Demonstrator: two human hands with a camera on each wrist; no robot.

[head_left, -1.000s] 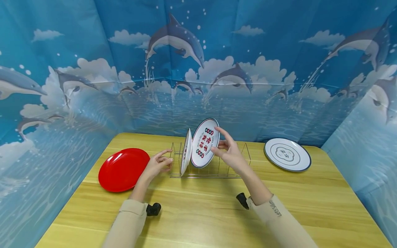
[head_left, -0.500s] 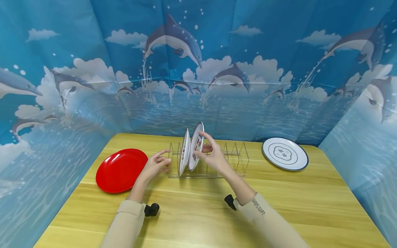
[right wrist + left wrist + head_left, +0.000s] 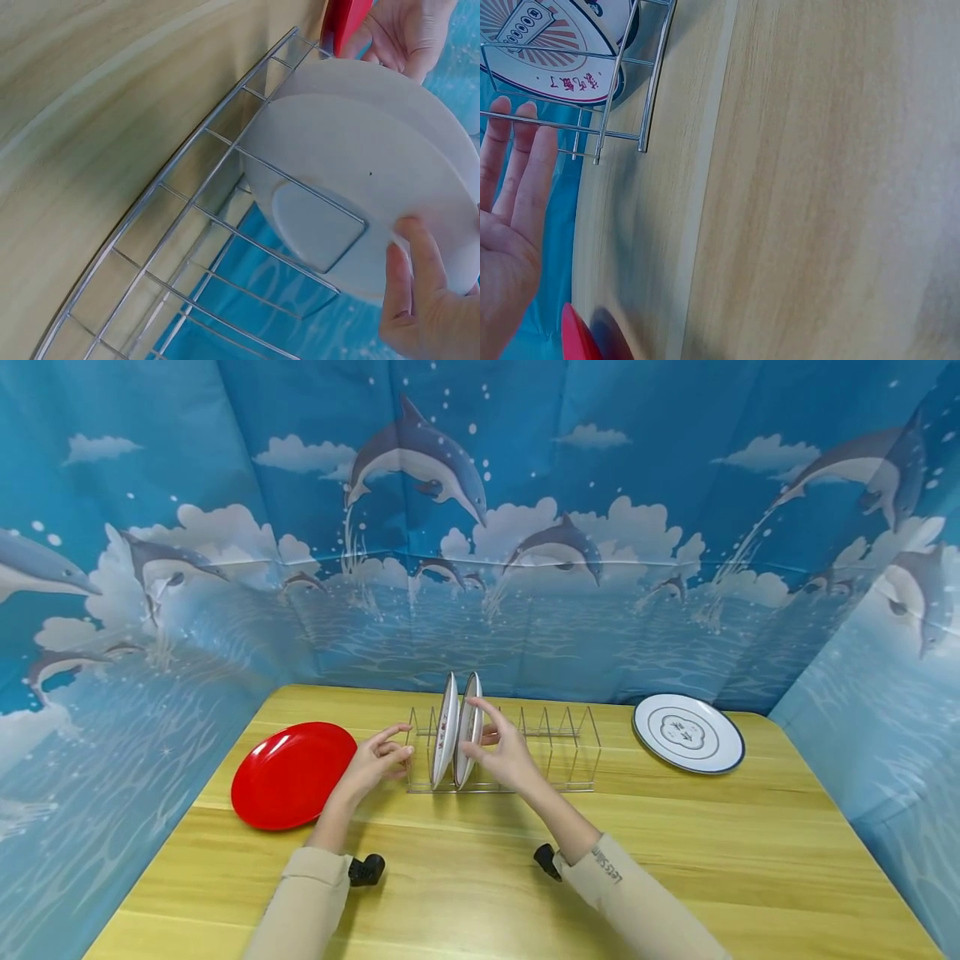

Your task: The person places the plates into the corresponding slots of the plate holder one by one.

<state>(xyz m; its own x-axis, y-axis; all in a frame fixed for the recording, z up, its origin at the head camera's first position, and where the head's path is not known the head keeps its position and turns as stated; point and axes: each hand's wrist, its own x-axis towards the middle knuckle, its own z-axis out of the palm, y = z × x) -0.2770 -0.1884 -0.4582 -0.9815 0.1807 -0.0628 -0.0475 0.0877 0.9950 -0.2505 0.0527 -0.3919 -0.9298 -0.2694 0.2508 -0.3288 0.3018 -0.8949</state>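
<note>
My right hand point(image 3: 504, 752) grips the second plate point(image 3: 469, 729) upright in the rack point(image 3: 558, 752); empty slots lie at 3 o'clock. My left hand point(image 3: 377, 758) rests open.

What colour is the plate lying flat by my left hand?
Plain red plate, clearest in the head view.

Head view above; wrist views close on shared rack point(image 3: 501, 752).

A red plate point(image 3: 293, 774) and a blue-rimmed plate point(image 3: 688, 732) lie flat, well apart.
</note>
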